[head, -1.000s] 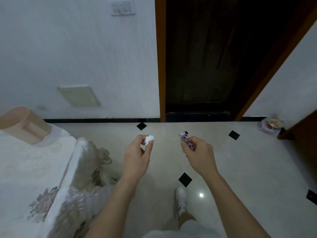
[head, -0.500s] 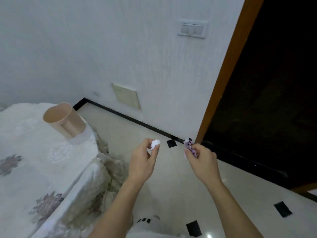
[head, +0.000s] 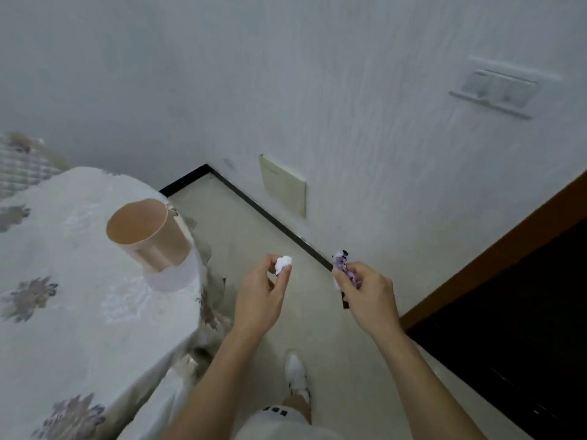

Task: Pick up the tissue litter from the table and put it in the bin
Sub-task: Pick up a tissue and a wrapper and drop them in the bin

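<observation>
My left hand [head: 260,300] pinches a small white tissue wad [head: 282,263] between thumb and fingertips, held over the floor. My right hand [head: 370,296] grips a crumpled purple-and-white wrapper [head: 342,265], its top sticking up above the fingers. A tan, open-topped bin [head: 149,233] with a white base stands tilted in view on the table [head: 63,296], near its right edge, to the left of both hands. The table wears a white cloth with grey flower prints.
A white wall with a beige panel [head: 282,185] and a switch plate [head: 495,90] faces me. A dark doorway [head: 524,328] with an orange-brown frame lies at right. Below the hands are pale tile floor and my white shoe [head: 295,369].
The view has swung left: the table and bin now sit larger and nearer the middle, the doorway slid to the right. Both hands keep the same hold on their litter.
</observation>
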